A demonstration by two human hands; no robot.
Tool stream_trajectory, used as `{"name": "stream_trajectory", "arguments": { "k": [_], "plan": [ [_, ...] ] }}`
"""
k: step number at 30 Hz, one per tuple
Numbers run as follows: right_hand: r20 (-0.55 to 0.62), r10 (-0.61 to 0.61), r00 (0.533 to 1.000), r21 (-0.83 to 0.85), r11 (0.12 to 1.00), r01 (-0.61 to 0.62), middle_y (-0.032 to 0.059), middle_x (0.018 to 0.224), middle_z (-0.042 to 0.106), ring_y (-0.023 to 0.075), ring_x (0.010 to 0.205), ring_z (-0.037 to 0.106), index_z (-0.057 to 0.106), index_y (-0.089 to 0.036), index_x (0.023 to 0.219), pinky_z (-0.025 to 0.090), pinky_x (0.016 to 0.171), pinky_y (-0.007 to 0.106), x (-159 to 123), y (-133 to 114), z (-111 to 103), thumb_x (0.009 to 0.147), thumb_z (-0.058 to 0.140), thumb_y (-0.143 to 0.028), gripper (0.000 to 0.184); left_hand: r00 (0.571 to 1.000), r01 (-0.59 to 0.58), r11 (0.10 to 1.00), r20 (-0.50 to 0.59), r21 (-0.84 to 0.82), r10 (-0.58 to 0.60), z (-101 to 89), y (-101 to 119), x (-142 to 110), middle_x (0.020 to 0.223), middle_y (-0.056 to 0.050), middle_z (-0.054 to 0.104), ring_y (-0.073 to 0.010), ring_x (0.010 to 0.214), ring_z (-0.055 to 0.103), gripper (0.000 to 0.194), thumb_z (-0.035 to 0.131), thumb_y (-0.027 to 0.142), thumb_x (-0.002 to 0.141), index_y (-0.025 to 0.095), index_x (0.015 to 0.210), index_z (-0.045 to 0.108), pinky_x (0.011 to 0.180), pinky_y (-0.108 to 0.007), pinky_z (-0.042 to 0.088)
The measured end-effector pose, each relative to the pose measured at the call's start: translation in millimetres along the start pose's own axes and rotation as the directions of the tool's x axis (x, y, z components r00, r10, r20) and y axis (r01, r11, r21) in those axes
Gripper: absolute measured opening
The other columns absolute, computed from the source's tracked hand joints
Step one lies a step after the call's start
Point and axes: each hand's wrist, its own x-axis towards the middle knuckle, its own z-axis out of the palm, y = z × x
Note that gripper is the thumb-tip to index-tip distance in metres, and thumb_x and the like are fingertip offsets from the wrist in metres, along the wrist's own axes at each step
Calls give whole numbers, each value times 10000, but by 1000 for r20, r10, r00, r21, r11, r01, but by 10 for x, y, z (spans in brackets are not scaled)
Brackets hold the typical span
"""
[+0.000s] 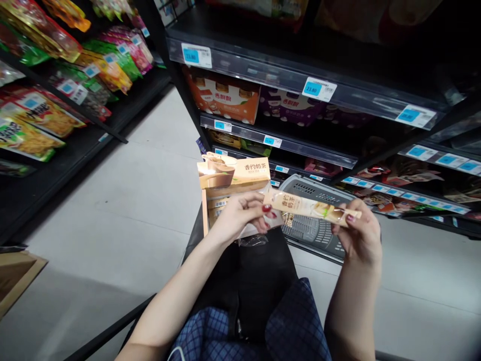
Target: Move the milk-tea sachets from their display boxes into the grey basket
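Note:
My left hand (240, 215) is closed on an opened orange-and-cream milk tea box (231, 175), held up in front of me; more sachets show inside its open side. The left fingertips also pinch the near end of a long beige sachet (308, 206). My right hand (356, 235) is closed on the sachet's other end, so the sachet stretches level between both hands. A bit of clear plastic wrap (253, 240) hangs under the box.
A grey plastic shopping basket (319, 230) sits on the floor behind the hands. Dark shelves (300, 80) with boxed drinks and blue price tags rise on the right; snack bags (45, 110) line shelves on the left. A pale tiled aisle (124, 210) runs between. A cardboard box (15, 276) lies low on the left.

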Motion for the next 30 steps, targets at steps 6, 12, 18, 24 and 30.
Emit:
{"name": "stream_trajectory", "arguments": {
  "k": [6,12,18,24,30],
  "plan": [
    [188,289,939,-113,956,-271,12,714,656,188,533,664,562,-203,961,529,455,263,-411,220,292,708,738,-294,321,921,-271,962,-302,-46,245,121,-151,79,767,-20,649,-113,666,616,225,656,350,765,144,851,623,617,-231,525],
    [206,282,937,-2,958,-288,17,755,681,183,628,686,433,-222,833,582,612,325,-519,461,762,729,733,-317,332,990,-91,995,-112,-52,84,260,-223,41,850,-106,704,-241,832,681,471,679,374,752,97,1118,576,715,-331,549],
    [231,353,907,22,930,-368,37,841,682,163,632,672,488,-212,922,570,617,311,-530,530,805,737,724,-356,333,994,-95,990,-73,-106,87,220,-236,42,949,-143,700,-248,853,687,427,636,376,805,89,1115,579,773,-356,549],
    [354,413,839,276,811,-515,2,647,616,94,438,518,571,-178,906,399,432,217,-529,538,809,770,665,-377,259,967,-125,958,183,-257,175,183,-231,35,1055,-171,672,-278,980,655,580,582,542,804,107,1186,552,838,-370,523],
    [426,379,821,262,817,-513,26,576,566,119,459,465,628,-154,866,343,459,252,-575,637,879,799,506,-638,503,994,-86,994,61,-66,91,237,-186,-14,768,-88,688,-172,558,648,336,706,390,742,119,890,574,309,-145,321]
  ]
}}
